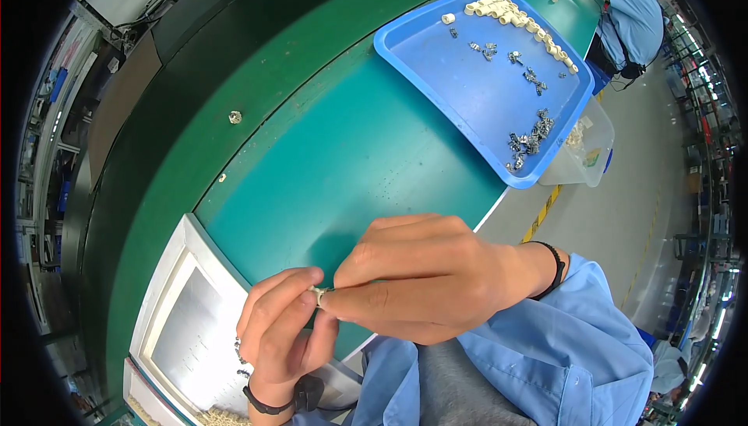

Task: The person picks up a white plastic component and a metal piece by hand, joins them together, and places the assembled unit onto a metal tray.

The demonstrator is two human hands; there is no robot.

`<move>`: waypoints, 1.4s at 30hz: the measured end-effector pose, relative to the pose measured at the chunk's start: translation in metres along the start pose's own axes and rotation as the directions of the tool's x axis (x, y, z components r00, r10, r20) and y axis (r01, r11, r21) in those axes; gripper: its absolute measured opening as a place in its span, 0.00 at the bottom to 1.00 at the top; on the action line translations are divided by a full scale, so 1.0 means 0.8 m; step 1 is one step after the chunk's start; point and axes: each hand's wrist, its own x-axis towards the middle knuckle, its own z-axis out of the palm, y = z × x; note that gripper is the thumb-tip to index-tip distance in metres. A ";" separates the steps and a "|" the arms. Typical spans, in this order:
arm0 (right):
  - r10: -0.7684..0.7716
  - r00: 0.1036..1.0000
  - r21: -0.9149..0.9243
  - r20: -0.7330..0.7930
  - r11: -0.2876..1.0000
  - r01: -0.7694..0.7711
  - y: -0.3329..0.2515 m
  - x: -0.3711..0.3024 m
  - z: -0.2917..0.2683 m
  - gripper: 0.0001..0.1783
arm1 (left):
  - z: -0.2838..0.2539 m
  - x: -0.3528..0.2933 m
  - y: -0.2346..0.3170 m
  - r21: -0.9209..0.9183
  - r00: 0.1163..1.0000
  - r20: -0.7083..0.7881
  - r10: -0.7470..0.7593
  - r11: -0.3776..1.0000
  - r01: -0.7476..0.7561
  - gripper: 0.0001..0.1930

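Note:
Close together above the near part of the green work surface, my two hands meet at a small cream-coloured part (318, 292). My left hand (282, 325) is closed, pinching it between thumb and fingers. From the right, my right hand (425, 278) has its fingertips pressed on the same part, covering much of it. Several small metal clips (240, 351) show at the outer edge of my left hand; whether its curled fingers hold them is hard to see. Farther off, a blue tray (460, 107) carries several cream hollow pieces (506, 13) and scattered metal clips (530, 142).
A white-framed box with a metal plate (191, 340) stands at the lower left. Along the left runs a dark green belt (171, 169) with a small loose piece (235, 117). A translucent bin (596, 142) sits beyond the tray. Another person (631, 25) works at the far right.

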 end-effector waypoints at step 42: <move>0.068 0.997 0.000 0.044 0.998 -0.068 0.017 -0.001 -0.009 0.09 | 0.002 0.011 0.003 -0.129 0.986 0.125 -0.111 0.983 0.127 0.20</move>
